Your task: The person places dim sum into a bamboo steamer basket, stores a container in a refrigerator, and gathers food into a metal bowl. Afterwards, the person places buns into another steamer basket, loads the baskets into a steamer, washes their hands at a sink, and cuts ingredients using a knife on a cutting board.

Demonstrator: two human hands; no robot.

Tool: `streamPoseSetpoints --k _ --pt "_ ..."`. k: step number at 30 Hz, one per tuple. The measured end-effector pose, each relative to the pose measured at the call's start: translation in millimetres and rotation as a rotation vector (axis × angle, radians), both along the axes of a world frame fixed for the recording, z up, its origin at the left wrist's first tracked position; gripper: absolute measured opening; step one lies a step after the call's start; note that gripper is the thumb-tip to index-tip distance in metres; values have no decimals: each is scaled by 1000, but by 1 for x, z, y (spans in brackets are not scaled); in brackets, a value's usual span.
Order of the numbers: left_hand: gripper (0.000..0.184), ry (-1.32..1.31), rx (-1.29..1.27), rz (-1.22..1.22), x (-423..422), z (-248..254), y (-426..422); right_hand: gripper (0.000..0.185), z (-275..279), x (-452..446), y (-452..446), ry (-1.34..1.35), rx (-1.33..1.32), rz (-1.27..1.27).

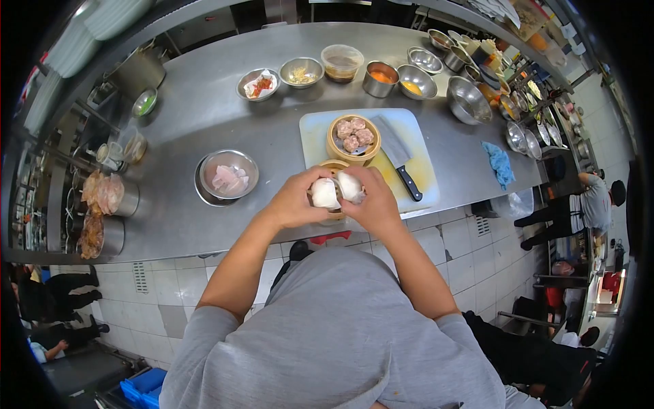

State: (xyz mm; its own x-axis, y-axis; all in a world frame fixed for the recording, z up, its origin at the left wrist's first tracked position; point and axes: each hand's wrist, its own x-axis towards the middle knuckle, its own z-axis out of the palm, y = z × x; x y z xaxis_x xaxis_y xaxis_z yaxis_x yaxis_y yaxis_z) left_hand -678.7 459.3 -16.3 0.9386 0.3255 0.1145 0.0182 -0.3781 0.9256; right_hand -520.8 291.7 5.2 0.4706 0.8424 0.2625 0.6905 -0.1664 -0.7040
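Observation:
Side by side in front of me are two white buns [325, 193], smooth and rounded. My left hand [297, 199] has its fingers closed round the left one, and my right hand [376, 204] grips the other white bun [351, 187]. Both are held at a small bamboo steamer [332, 164], which the hands largely cover. Just beyond it, a second bamboo steamer [331, 143] contains several pinkish meat dumplings [354, 134]. It stands on a white cutting board [420, 160]. To its right lies a black-handled cleaver [407, 183].
A metal bowl [253, 165] with pale pieces stands left on the steel counter [163, 225]. Several ingredient bowls, including an orange-filled pot [380, 79], line the back. A blue cloth [498, 164] lies right. Other people stand beyond the counter's sides, one in grey [594, 204].

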Motion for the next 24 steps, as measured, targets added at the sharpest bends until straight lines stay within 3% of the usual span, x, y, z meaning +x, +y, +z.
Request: streamPoseSetpoints --k 1,3,7,8,9,11,13,14,16,17,19,21,23,24 --pt "64 -1 -1 1 -1 2 2 57 7 3 -3 37 -7 83" --pt "66 -121 -408 -3 -4 8 5 56 13 8 -7 72 0 113" --pt "70 22 -599 -110 -10 10 20 52 14 13 -10 250 86 197" --pt "74 -20 -818 -148 -13 9 19 52 11 14 -10 250 88 197" --pt "78 -62 -1036 -184 -14 8 19 51 4 14 -9 302 127 166" --pt "78 -125 -1151 -246 -16 -1 20 50 -4 13 -7 364 170 143" --pt "77 -192 -1265 -297 -20 -3 19 52 -9 17 -7 255 137 -165" --pt "75 -69 -1030 -134 -17 -1 16 55 -11 20 -7 14 27 -269" --pt "71 57 -412 87 -3 -3 5 57 -15 17 -4 -96 -48 -229" --pt "71 58 -413 89 0 -4 1 59 -17 16 -4 -211 -124 -193" --pt "70 240 464 40 6 0 -6 59 -28 9 4 -256 -199 -131" --pt "66 354 507 98 15 -5 -17 60 -42 3 15 -381 -325 -2" --pt "64 341 507 117 18 -16 -17 60 -53 3 14 -399 -258 18" --pt "51 267 462 138 14 -13 -18 59 -50 2 12 -377 -241 28"
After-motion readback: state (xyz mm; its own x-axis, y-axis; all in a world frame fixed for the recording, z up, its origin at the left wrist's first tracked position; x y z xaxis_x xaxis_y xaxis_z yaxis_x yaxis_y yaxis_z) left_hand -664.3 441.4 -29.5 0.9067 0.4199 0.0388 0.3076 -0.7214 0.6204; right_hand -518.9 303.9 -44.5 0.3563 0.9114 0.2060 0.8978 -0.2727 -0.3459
